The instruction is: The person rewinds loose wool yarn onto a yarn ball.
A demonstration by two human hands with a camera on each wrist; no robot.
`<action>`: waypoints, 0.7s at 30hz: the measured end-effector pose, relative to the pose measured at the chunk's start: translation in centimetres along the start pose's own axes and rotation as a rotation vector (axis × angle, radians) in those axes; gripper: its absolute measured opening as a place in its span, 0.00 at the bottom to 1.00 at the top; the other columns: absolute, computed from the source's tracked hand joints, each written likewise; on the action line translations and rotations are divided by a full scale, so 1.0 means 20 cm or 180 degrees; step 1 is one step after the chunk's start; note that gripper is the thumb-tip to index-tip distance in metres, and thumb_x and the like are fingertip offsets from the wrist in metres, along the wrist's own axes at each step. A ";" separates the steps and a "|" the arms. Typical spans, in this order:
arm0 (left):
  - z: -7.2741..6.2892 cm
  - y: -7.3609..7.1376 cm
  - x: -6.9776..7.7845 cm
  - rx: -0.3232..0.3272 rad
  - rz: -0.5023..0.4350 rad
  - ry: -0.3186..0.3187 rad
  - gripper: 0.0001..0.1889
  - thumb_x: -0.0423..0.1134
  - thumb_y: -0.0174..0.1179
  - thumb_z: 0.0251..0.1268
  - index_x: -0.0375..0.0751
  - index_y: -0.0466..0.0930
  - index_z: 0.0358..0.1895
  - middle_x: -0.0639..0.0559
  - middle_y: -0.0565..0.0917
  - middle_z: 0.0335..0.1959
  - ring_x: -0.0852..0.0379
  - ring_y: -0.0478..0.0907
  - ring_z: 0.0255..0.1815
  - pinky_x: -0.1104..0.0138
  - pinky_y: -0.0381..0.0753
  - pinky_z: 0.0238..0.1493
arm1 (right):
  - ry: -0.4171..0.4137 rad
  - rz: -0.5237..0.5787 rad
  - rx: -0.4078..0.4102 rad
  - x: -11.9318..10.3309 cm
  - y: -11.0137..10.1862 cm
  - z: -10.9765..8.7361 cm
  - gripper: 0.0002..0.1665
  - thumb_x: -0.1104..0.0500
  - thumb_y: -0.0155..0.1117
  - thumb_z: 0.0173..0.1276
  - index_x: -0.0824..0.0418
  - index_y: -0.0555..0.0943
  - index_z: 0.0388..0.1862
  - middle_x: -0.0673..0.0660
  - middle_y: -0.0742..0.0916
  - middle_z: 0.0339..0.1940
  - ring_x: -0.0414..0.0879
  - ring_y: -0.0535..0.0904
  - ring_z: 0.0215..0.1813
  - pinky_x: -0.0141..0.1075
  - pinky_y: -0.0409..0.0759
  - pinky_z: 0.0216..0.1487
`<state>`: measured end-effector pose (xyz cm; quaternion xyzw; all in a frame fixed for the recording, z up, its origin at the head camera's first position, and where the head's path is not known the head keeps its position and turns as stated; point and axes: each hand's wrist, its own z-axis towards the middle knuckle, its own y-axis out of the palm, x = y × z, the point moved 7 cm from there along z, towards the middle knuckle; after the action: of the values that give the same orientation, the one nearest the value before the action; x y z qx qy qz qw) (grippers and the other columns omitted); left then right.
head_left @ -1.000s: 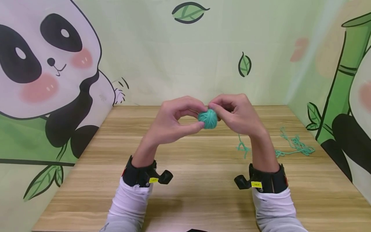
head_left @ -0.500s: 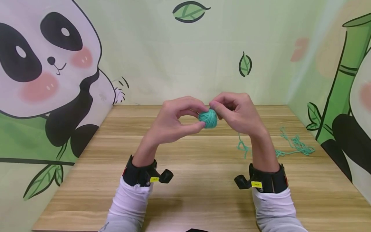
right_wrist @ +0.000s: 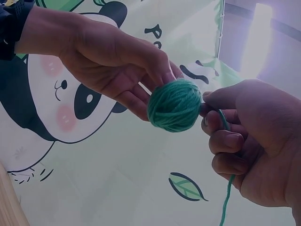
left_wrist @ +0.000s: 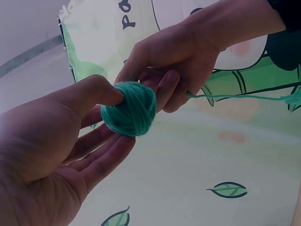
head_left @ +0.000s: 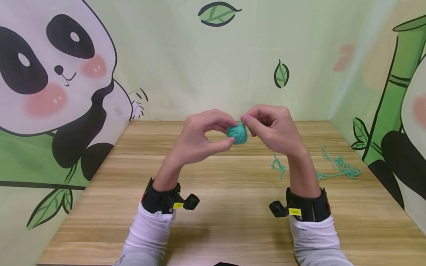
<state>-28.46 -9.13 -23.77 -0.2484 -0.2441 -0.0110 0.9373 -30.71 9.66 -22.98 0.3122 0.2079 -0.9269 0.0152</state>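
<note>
A small teal ball of yarn point(head_left: 237, 134) is held above the table between the thumb and fingers of my left hand point(head_left: 203, 138). Close on its right, my right hand point(head_left: 274, 129) pinches the yarn strand with thumb and forefinger. In the right wrist view the strand point(right_wrist: 227, 197) passes through the curled fingers of the right hand point(right_wrist: 254, 136) and hangs below them. The left wrist view shows the wound yarn ball point(left_wrist: 129, 109) at the fingertips, with the strand point(left_wrist: 235, 97) running off to the right behind the right hand.
Loose teal yarn point(head_left: 344, 168) lies in a tangle on the right of the wooden table point(head_left: 219, 207), and a shorter loose bit point(head_left: 279, 166) lies nearer the middle. A printed panda backdrop point(head_left: 199, 74) stands behind and at both sides.
The yarn ball has shifted slightly up and left and turned a little in the left hand. My right hand has risen slightly, and the loose yarn by it has moved a little.
</note>
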 end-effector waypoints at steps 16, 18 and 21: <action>0.01 -0.02 -0.01 0.0222 0.0303 -0.0016 0.14 0.25 0.77 0.65 0.30 0.91 0.53 0.42 0.93 0.49 0.53 0.94 0.46 0.67 0.98 0.54 | -0.0193 0.0129 -0.0064 -0.02 0.00 0.00 0.08 0.76 0.63 0.76 0.73 0.88 0.38 0.50 0.80 0.23 0.40 0.68 0.21 0.34 0.62 0.19; 0.01 -0.03 -0.01 0.0255 0.0340 -0.0009 0.14 0.25 0.77 0.65 0.30 0.90 0.53 0.41 0.93 0.49 0.53 0.94 0.45 0.67 0.98 0.54 | -0.0229 0.0163 -0.0076 -0.02 0.00 0.00 0.08 0.76 0.62 0.76 0.74 0.88 0.38 0.50 0.80 0.23 0.40 0.68 0.21 0.34 0.62 0.19; 0.01 -0.03 -0.01 0.0311 0.0411 0.0012 0.14 0.25 0.77 0.66 0.29 0.90 0.53 0.41 0.93 0.49 0.52 0.94 0.46 0.67 0.98 0.54 | -0.0259 0.0187 -0.0084 -0.03 0.01 0.00 0.08 0.76 0.62 0.76 0.75 0.88 0.40 0.51 0.80 0.23 0.40 0.69 0.21 0.33 0.63 0.19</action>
<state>-28.82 -9.66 -23.43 -0.2176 -0.2260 0.0609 0.9475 -30.25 9.51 -22.72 0.2800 0.2101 -0.9351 0.0550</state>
